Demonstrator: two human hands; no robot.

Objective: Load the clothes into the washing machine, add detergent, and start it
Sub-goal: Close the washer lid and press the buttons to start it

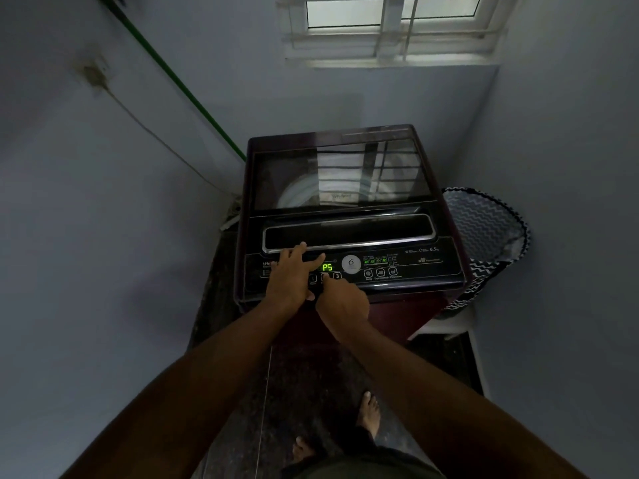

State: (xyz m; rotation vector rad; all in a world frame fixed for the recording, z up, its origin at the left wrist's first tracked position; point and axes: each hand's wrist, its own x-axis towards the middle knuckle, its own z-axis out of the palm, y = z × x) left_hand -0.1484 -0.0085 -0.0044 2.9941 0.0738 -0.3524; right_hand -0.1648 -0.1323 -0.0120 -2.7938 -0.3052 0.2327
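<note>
Bare feet (368,413) stood on the dark speckled floor (304,382) at the bottom of the frame, and from there I followed both forearms up to the washing machine (349,216) at the centre. My left hand (288,276) lay flat on the control panel (408,267), fingers straight and spread, the tips reaching the chrome-edged handle (349,233) of the closed lid. My right hand (342,300) was curled, its forefinger pressed on a button just below the green display (327,267), which read "P5". A round white dial (351,263) sat just right of the display. Beyond it, the glass lid (340,174) mirrored the barred window (390,25) at the upper right. A zigzag-patterned laundry basket (484,236) stood beside the machine at the right. A green pipe (186,88) ran down the wall at the upper left.
</note>
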